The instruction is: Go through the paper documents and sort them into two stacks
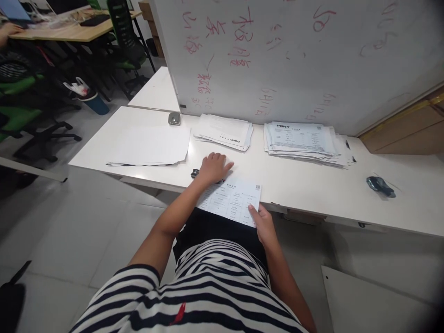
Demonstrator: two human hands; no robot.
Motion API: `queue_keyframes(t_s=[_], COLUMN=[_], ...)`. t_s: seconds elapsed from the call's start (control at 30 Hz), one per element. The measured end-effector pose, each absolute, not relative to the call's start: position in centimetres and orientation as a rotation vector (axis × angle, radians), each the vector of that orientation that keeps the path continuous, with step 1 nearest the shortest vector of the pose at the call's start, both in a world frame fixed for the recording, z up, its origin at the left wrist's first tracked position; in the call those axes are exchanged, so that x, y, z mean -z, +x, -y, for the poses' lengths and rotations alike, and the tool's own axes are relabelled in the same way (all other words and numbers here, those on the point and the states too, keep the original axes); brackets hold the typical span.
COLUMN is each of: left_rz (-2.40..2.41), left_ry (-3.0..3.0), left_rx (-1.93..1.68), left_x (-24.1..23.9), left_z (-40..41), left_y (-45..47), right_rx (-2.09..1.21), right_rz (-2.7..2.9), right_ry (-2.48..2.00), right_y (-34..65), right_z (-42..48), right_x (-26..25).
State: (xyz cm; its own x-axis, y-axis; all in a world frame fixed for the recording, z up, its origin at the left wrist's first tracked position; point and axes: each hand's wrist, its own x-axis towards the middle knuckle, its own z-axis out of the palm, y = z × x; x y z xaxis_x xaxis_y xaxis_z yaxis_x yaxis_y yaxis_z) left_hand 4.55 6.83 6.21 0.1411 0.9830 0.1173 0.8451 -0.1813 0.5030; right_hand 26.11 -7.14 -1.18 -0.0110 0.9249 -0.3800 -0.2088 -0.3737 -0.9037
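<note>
A printed sheet of paper [227, 199] lies over the near edge of the white desk, its lower part above my lap. My right hand [265, 224] pinches its lower right corner, thumb on top. My left hand [214, 169] is palm down at the sheet's upper left corner, fingers stretched forward and thumb apart. Beneath it is a small black device, which looks like a stapler [195, 173]; only its ends show, and my palm hides the rest. Farther back lie a stack of printed papers [225, 132] and a thicker stack of forms [300, 141].
Blank white sheets [149, 138] and a small grey rounded box [174, 119] occupy the desk's left. A black object [380, 186] and a cardboard box [405, 127] are on the right. A whiteboard [294, 55] rises behind. A person's hand [10, 30] shows at another table.
</note>
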Motion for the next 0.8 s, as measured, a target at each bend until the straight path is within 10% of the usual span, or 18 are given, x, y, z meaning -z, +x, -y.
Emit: queue_keyframes(t_s=[0.43,0.67,0.8], left_rz=[-1.812,-1.648,-1.713], left_ry=[2.053,1.546,2.045], left_rx=[-0.671,-1.550,-1.177], left_x=[-5.4,-7.5,-6.2], left_z=[-6.7,-5.0,-2.6], left_y=[4.7,1.9,-0.6], right_rx=[-1.573,-1.495,-1.393], right_rz=[0.803,0.754,0.695], right_ry=[-1.297,-1.249,-1.222], right_y=[25.4,24.7,25.4], right_z=[7.4,7.9,7.3], right_x=[1.7,1.7,1.0])
